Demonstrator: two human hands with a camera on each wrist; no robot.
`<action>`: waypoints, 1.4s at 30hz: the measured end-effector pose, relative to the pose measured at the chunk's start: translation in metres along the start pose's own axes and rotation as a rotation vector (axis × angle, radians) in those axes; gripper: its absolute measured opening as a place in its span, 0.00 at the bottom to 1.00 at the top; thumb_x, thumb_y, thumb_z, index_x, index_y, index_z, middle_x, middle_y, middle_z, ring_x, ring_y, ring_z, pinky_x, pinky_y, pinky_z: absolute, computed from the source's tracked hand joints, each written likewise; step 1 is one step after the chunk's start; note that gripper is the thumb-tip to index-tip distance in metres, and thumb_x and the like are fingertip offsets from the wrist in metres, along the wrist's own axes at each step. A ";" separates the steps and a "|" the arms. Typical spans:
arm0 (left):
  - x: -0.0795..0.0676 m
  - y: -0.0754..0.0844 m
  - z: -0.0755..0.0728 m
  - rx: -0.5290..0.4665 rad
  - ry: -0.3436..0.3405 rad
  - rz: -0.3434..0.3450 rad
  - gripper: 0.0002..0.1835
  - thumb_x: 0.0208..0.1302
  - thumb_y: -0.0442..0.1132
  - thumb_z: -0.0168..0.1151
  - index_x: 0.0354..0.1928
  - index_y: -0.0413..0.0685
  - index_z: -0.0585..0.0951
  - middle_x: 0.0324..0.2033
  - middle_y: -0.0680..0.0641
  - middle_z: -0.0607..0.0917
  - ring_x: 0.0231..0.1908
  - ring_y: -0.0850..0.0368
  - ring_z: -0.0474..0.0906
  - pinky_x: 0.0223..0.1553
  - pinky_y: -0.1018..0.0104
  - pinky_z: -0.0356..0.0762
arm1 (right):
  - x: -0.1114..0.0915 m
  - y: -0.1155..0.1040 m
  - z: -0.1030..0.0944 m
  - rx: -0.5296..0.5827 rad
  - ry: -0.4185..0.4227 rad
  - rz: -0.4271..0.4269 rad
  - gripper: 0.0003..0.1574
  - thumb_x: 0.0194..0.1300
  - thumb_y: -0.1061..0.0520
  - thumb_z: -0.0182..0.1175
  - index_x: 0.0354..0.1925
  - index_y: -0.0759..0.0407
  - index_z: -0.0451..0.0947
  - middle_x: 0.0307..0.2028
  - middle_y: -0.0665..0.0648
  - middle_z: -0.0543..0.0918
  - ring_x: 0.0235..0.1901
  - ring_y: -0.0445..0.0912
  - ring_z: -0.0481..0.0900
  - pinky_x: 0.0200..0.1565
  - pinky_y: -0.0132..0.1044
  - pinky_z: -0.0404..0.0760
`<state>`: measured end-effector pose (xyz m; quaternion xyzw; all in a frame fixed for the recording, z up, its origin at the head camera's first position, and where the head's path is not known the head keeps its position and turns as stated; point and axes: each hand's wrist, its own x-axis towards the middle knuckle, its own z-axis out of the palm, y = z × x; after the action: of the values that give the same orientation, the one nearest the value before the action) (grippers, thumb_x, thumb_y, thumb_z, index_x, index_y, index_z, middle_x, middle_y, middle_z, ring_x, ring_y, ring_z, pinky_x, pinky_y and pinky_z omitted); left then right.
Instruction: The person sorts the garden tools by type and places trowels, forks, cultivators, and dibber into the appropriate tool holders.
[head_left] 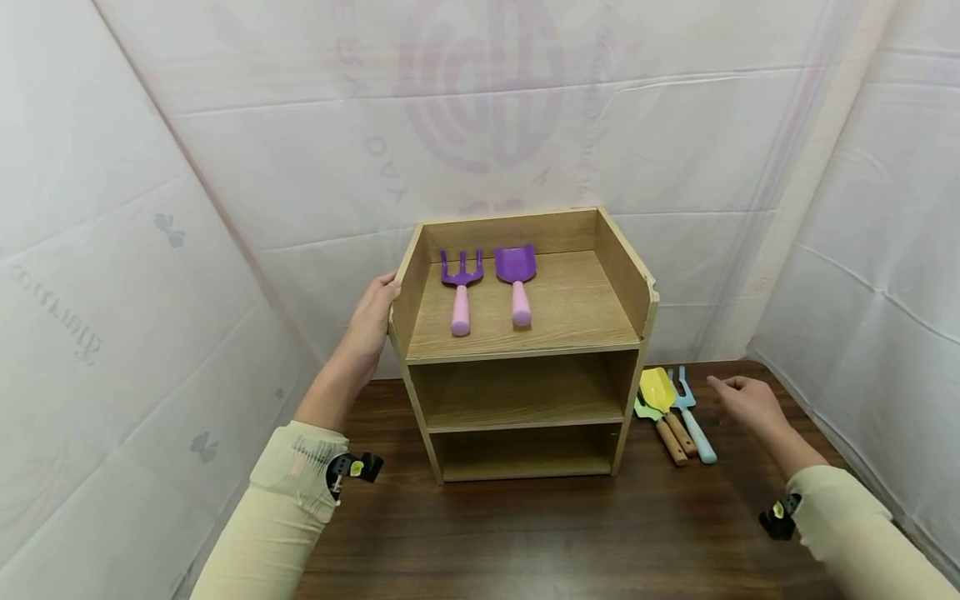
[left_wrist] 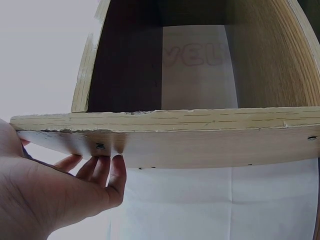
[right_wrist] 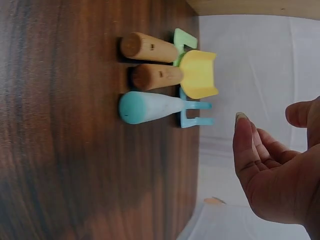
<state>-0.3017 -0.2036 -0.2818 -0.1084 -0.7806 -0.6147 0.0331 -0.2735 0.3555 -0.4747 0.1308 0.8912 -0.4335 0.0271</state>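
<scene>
My left hand (head_left: 369, 321) rests against the outer left side of a wooden shelf unit (head_left: 517, 423). In the left wrist view, the fingertips (left_wrist: 118, 172) touch its side panel; the thumb is mostly hidden. On the top shelf lie a purple hand fork (head_left: 461, 287) with a pink handle and a matching purple trowel (head_left: 517, 279). My right hand (head_left: 750, 406) hovers with loosely bent fingers, holding nothing, just right of a light blue fork (head_left: 693, 417). Beside that fork are a yellow trowel (head_left: 660, 392) with a wooden handle and a green tool (head_left: 667, 433), partly covered by the trowel.
The shelf unit stands on a dark wooden table (head_left: 525, 533), with two lower compartments under the top shelf. White printed sheeting (head_left: 300, 125) hangs behind and on both sides. The loose tools lie close to the unit's right side.
</scene>
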 end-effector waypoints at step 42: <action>0.002 -0.002 0.001 -0.015 0.010 -0.004 0.32 0.84 0.52 0.37 0.82 0.48 0.61 0.74 0.38 0.67 0.67 0.52 0.64 0.70 0.59 0.60 | 0.015 0.043 0.043 -0.040 -0.147 0.100 0.26 0.73 0.49 0.62 0.19 0.49 0.67 0.19 0.47 0.68 0.24 0.43 0.69 0.33 0.38 0.81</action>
<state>-0.3039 -0.2031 -0.2831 -0.1040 -0.7761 -0.6209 0.0347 -0.2800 0.3500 -0.5367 0.1424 0.8876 -0.4222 0.1168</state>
